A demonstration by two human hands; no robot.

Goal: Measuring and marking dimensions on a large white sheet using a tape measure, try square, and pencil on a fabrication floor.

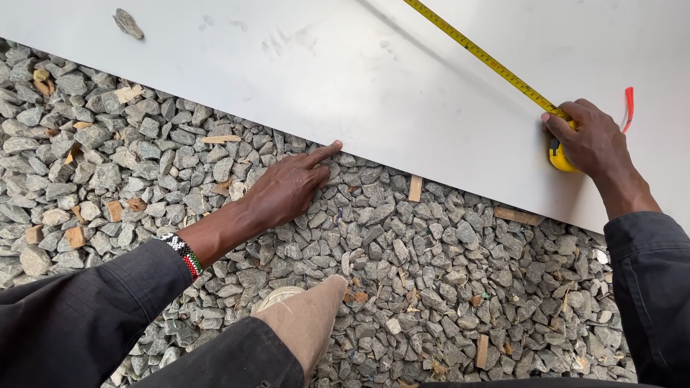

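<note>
Right hand (593, 140) is curled tight around a yellow tape measure (559, 156), pressing it down on the big white board (302, 65) just inside the board's near edge. From the hand the yellow tape (478, 54) runs straight away across the board and out of the picture. Left hand (287, 188) holds nothing — its first finger sticks out and the tip touches the board's near edge, while the other fingers fold in and the hand rests over the grey gravel (431, 273). On the board between the two hands there is lots of bare room — only one small stone (128, 23) lies far off near the board's top left part.
</note>
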